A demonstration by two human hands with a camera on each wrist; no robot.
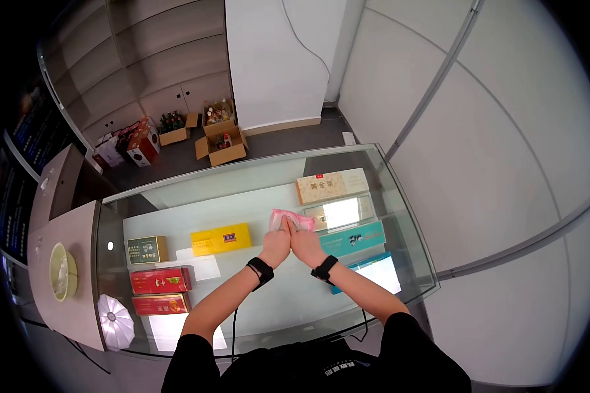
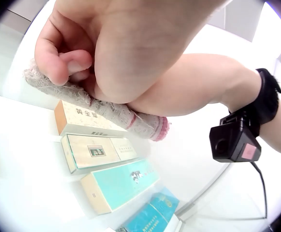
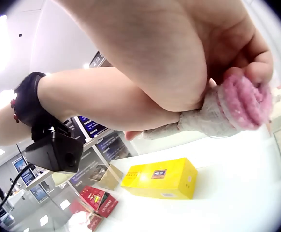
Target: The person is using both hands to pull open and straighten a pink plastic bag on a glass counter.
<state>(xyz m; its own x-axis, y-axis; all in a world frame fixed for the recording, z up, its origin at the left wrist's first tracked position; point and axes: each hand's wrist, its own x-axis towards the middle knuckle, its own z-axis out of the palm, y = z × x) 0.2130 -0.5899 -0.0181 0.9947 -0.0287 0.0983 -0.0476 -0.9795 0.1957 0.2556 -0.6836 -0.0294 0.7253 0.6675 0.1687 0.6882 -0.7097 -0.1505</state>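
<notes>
Close together over the glass display case (image 1: 262, 314), my left hand (image 1: 276, 245) and right hand (image 1: 304, 243) both grip a pink-and-white cloth (image 1: 279, 216). The left wrist view shows the cloth (image 2: 112, 113) bunched into a long roll, with curled left fingers (image 2: 72, 63) around it. Its fluffy pink end (image 3: 249, 102) sticks out beneath the curled right fingers (image 3: 259, 67) in the right wrist view. The two hands meet at the thumbs in the head view. A yellow carton (image 1: 221, 240) lies to the left of the hands, and a cream-and-gold carton (image 1: 332, 187) to the right.
Teal (image 1: 353, 238) and blue cartons (image 1: 367, 272) lie at the right of the case. Red cartons (image 1: 160, 280) and a dark green box (image 1: 147, 249) are at the left. A pale yellow basin (image 1: 63, 272) stands on the side counter. Open cardboard boxes (image 1: 223, 152) sit on the floor.
</notes>
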